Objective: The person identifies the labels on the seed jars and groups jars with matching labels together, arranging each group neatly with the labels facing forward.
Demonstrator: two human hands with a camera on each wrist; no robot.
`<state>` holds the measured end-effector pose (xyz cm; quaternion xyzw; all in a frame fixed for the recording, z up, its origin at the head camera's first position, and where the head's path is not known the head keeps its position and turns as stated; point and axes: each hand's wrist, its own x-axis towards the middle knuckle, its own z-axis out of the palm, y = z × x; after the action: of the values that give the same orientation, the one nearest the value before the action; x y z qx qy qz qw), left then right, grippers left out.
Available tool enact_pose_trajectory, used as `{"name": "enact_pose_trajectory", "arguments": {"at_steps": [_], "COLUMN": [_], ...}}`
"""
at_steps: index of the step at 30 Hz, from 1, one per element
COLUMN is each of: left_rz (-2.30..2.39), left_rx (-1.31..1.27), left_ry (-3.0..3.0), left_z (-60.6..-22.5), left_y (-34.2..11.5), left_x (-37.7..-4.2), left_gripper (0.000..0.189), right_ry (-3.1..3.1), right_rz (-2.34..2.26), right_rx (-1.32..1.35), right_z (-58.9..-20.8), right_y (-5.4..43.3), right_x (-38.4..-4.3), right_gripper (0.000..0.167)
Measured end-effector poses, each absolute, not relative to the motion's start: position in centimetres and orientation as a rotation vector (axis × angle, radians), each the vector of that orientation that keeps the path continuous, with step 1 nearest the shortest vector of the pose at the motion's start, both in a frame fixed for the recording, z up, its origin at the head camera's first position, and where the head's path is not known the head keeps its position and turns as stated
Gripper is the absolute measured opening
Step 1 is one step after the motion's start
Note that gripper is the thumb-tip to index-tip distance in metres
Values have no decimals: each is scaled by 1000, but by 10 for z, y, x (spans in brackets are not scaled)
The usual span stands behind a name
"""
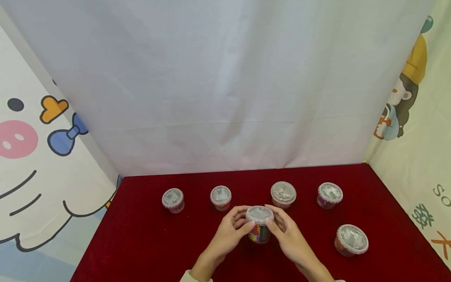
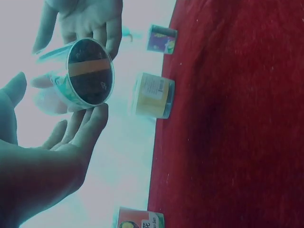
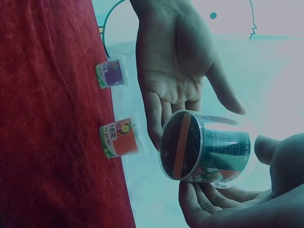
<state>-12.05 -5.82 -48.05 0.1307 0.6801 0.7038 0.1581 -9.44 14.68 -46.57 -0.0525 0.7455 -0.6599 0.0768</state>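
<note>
Near the middle of the table, both hands hold one lidded clear plastic cup (image 1: 260, 233) above the red cloth. My left hand (image 1: 225, 237) grips its left side, with the thumb at the front by the lid's rim. Opposite it, my right hand (image 1: 290, 239) grips the right side in the same way. A colourful printed label wraps the cup, and its lid is on. From below, the right wrist view shows the cup's dark base (image 3: 179, 145) crossed by an orange strip. The left wrist view shows that same base (image 2: 90, 80) between the two hands.
Several smaller lidded tubs stand on the red cloth (image 1: 148, 243): a purple one (image 1: 173, 199), a red one (image 1: 220, 197), a pale one (image 1: 283, 194), another purple one (image 1: 329, 195) and an orange one (image 1: 351, 239). A white curtain (image 1: 225, 86) hangs behind; printed cloths flank the table.
</note>
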Motion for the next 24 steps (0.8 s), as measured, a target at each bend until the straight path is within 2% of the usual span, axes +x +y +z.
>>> {"name": "enact_pose_trajectory", "arguments": {"at_steps": [5,14,24], "left_rz": [2016,2061,2061], "left_rx": [370,208,242], "left_ry": [1957,2059,1929], "left_z": [-481,-479,-479], "left_y": [-61,-57,-65], "left_x": [-123,-120,-123], "left_gripper": [55,52,56], "right_ry": [2225,2230,2186], "right_rz": [-1981,-1991,-1983], "right_rx": [-165,-92,-127], "right_z": [-465,-466,-465], "right_y": [142,131,132], "right_x": [-96,-100,-104], "right_gripper": [51,52,56]}}
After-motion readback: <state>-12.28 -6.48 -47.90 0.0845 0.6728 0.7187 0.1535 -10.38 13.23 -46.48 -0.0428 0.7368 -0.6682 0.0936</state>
